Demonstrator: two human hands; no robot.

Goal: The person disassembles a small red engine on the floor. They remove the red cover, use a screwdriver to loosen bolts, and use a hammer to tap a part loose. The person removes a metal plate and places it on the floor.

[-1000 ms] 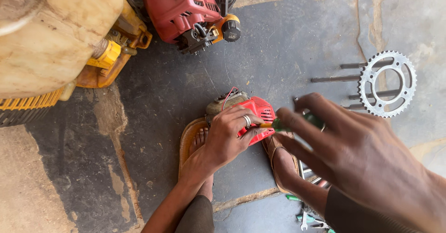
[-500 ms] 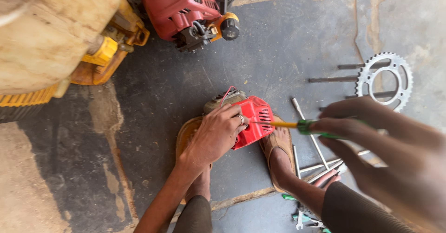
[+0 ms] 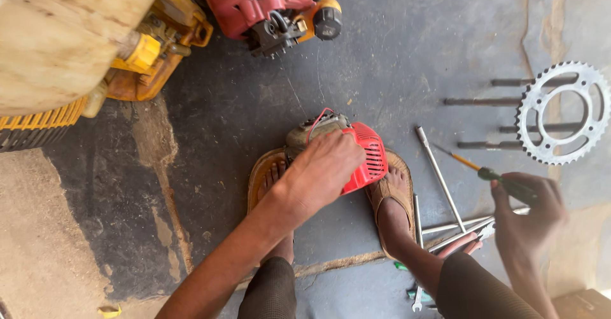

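Far left we had a big tan wooden block [image 3: 70, 33] sitting over a yellow machine [image 3: 153, 58], ribbed yellow edge below it, and a red engine [image 3: 254, 1] with a black cap at top centre; none of it was touched. Floor was dark stained concrete [image 3: 210, 134]. Centre: the small engine with the red vented cover [image 3: 368, 157] sat on the ground between our two sandalled feet, pinned there by our left hand [image 3: 321, 169], fingers curled and clamped over its top, thumb side toward the grey body and red wire. That grip and the unit's position looked unchanged from the two earlier frames, so the part was held steady throughout. What changed was on the right: a second ago our right hand [image 3: 528, 214] was up close to the red cover with the tool tip near it; half a second ago it was sliding away; now it sat well to the right and lower, clear of the cover. Its fingers were closed around the green handle of a screwdriver [image 3: 503, 182], orange shaft pointing up-left over the floor, tip touching nothing. Our read: the tool had come off the work, and the cover was held by one hand only. Under that hand lay loose steel rods [image 3: 439, 179], a red-handled tool [image 3: 461, 246] and small spanners. Far right, a grey chain sprocket [image 3: 560, 112] lay over long bolts, well apart from both hands.
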